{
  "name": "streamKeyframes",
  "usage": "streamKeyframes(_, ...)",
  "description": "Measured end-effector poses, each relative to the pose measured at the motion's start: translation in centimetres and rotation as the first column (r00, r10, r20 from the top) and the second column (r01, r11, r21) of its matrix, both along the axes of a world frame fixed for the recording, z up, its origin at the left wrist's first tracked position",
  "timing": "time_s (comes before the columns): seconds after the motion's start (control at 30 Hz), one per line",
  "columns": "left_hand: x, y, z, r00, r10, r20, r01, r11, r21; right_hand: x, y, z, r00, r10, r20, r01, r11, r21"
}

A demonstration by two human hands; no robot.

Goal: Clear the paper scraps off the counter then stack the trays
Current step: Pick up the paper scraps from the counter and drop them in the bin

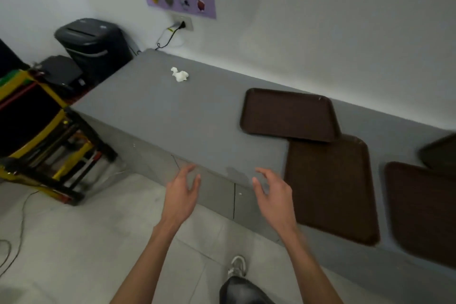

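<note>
Far left, off the tabletop's end: black plastic paper shredder point(93, 44) on the floor by the wall.

Crumpled white paper scrap point(180, 74) sits alone on the grey tabletop point(160, 116), towards the back-left corner and well apart from everything else. It's a lump with no real long axis, so approach angle likely doesn't matter.

Left hand point(181, 192) hovers at the near tabletop edge, fingers point(188, 172) apart and loosely curved, holding nothing. The scrap lies almost straight ahead of it, deep across the surface. This is the nearer hand, so the reach is probably forward, not sideways.

Right hand point(274, 195) is at the same edge, fingers spread, empty, further from the scrap.

Right of it are flat dark-brown rectangular plastic trays. The far tray point(288, 113) meets the near tray point(328, 187) at a corner. Two more point(424, 212) are at the frame's right edge, all unstacked.

Scrap first, trays after, I'd judge.
</note>
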State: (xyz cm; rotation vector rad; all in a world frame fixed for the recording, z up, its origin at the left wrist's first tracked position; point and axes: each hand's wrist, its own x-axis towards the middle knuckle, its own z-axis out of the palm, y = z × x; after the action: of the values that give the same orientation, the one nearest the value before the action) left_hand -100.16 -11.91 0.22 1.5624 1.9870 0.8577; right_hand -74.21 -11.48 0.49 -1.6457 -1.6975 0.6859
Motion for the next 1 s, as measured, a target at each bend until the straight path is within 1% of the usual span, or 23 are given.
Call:
streamKeyframes(0.23,-8.9,9.3,-1.6,0.996,0.086,-0.005,-0.086,0.996,-0.018,-9.4,12.9,-1.2,0.994,0.104,-0.038,-0.106,0.994,-0.038)
streamKeyframes(0.37,-14.1,16.1,-2.6,0.997,0.075,-0.013,-0.076,0.997,-0.029,-14.5,20.6,-2.8,0.989,0.142,-0.045,-0.145,0.988,-0.055)
streamKeyframes(0.47,-18.5,22.7,-3.5,0.997,0.039,-0.060,-0.041,0.998,-0.039,-18.5,26.4,-4.4,0.992,0.122,-0.028,-0.124,0.991,-0.053)
streamKeyframes(0.53,-21.4,28.0,-3.9,0.995,-0.008,-0.103,0.002,0.999,-0.054,-21.4,30.3,-5.2,0.993,0.115,0.001,-0.114,0.991,-0.064)
streamKeyframes(0.63,-25.4,36.3,-4.0,0.985,-0.109,-0.136,0.101,0.993,-0.066,-25.9,36.2,-6.1,0.993,0.074,0.091,-0.067,0.994,-0.081)
streamKeyframes(0.77,-29.8,47.4,-4.1,0.949,-0.266,-0.170,0.245,0.960,-0.138,-31.9,43.9,-5.5,0.981,0.005,0.194,0.019,0.992,-0.122)
streamKeyframes(0.87,-31.9,55.2,-4.5,0.900,-0.379,-0.216,0.345,0.921,-0.179,-36.0,49.8,-4.8,0.959,-0.007,0.284,0.048,0.990,-0.136)
streamKeyframes(0.93,-32.2,59.9,-5.2,0.855,-0.449,-0.260,0.397,0.889,-0.231,-38.3,53.1,-4.8,0.942,-0.015,0.336,0.062,0.990,-0.130)
streamKeyframes(1.0,-32.6,64.1,-6.7,0.805,-0.516,-0.294,0.459,0.855,-0.243,-40.0,56.0,-5.9,0.924,0.000,0.383,0.052,0.991,-0.126)
